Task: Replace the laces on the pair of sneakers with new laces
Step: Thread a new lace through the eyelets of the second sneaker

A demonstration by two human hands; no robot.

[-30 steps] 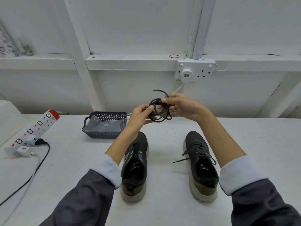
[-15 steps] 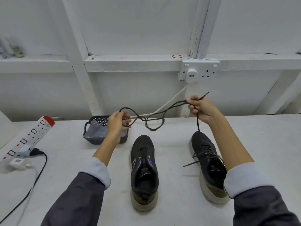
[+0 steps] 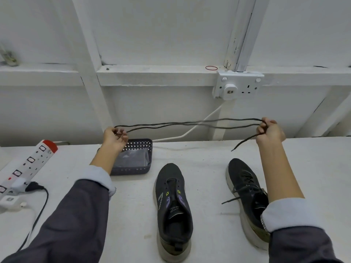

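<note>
A dark lace (image 3: pixel 190 124) is stretched in a doubled line between my two hands, above the table. My left hand (image 3: pixel 115 136) pinches its left end over the basket. My right hand (image 3: pixel 269 130) grips the other end, and a loose tip hangs down to the left of it. Two black sneakers stand on the white table (image 3: pixel 199 154), toes away from me. The left sneaker (image 3: pixel 172 207) has no lace in its eyelets. The right sneaker (image 3: pixel 247 196) is laced with a dark lace and is partly hidden by my right forearm.
A dark mesh basket (image 3: pixel 135 168) holding a clear plastic bag stands behind the left sneaker. A white power strip (image 3: pixel 28 164) with a black cable lies at the far left. A wall socket (image 3: pixel 237 87) and a white cable sit on the back wall.
My hands have moved apart, left hand leftward and right hand rightward. The lace went from a coiled bundle to a taut doubled line. The view has tilted down a little.
</note>
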